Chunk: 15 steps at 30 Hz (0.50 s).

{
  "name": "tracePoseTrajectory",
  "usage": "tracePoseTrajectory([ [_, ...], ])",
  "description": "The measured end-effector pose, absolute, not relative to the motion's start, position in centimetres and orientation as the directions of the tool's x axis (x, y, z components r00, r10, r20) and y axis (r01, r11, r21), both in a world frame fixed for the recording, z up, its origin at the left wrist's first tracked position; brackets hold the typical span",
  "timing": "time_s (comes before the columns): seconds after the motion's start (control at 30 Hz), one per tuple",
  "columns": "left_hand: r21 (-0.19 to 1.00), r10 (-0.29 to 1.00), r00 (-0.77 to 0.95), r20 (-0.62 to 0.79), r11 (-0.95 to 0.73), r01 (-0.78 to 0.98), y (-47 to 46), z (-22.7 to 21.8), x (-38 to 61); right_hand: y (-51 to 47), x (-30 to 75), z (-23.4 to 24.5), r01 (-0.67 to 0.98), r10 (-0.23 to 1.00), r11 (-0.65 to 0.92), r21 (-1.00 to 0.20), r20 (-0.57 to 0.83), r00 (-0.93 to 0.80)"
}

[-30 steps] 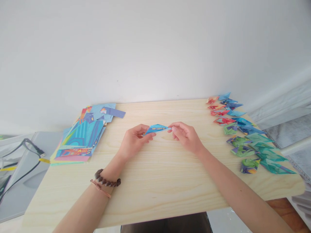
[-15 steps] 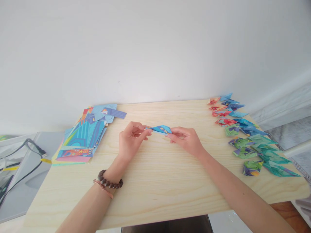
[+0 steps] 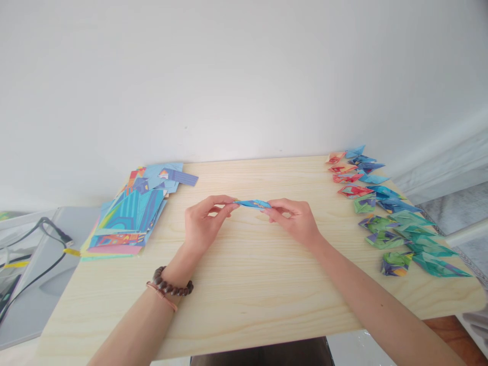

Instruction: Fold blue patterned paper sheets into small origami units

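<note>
Above the middle of the wooden table, a small blue folded paper (image 3: pixel 252 204) with some yellow print is stretched between my two hands. My left hand (image 3: pixel 208 218) pinches its left end between thumb and fingers. On the other side, my right hand (image 3: pixel 293 219) grips the right end, its thumb below and fingertips closed on the paper. The folded piece looks narrow and nearly edge-on, so its full shape is hidden. A beaded bracelet (image 3: pixel 172 287) and a thin copper-coloured bangle circle my left wrist.
A stack of colourful paper sheets (image 3: pixel 127 218) lies at the table's left. Several folded paper pieces (image 3: pixel 385 198), red, blue, green and teal, stand in rows along the right edge. A white wall (image 3: pixel 244 81) rises behind; black cables (image 3: pixel 46 223) lie at far left.
The folded paper has turned from showing a broader blue face to a thinner, flatter profile. My left fingers have drawn closer together on its left end.
</note>
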<state>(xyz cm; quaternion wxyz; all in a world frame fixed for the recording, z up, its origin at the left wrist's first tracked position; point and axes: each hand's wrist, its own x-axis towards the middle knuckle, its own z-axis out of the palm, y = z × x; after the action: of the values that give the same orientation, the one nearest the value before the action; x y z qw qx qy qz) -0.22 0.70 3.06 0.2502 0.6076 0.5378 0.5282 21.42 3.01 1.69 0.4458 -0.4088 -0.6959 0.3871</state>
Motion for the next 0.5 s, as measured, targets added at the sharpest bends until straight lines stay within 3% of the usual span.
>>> tracePoseTrajectory([
  [0.17, 0.809, 0.909, -0.066, 0.411, -0.330, 0.486, 0.55, 3.43, -0.40, 2.88, 21.54, 2.12, 0.288, 0.877, 0.466, -0.837, 0.394, -0.275],
  [0.37, 0.807, 0.936, -0.001, 0.351, -0.301, 0.508, 0.62, 3.42, -0.43, 3.02, 21.71, 2.26, 0.350, 0.770, 0.638, -0.687, 0.557, -0.312],
  [0.5, 0.814, 0.940, 0.027, 0.341, -0.309, 0.492, 0.74, 3.36, -0.60, 3.06, 21.76, 2.21, 0.360, 0.747, 0.665, -0.654, 0.581, -0.322],
])
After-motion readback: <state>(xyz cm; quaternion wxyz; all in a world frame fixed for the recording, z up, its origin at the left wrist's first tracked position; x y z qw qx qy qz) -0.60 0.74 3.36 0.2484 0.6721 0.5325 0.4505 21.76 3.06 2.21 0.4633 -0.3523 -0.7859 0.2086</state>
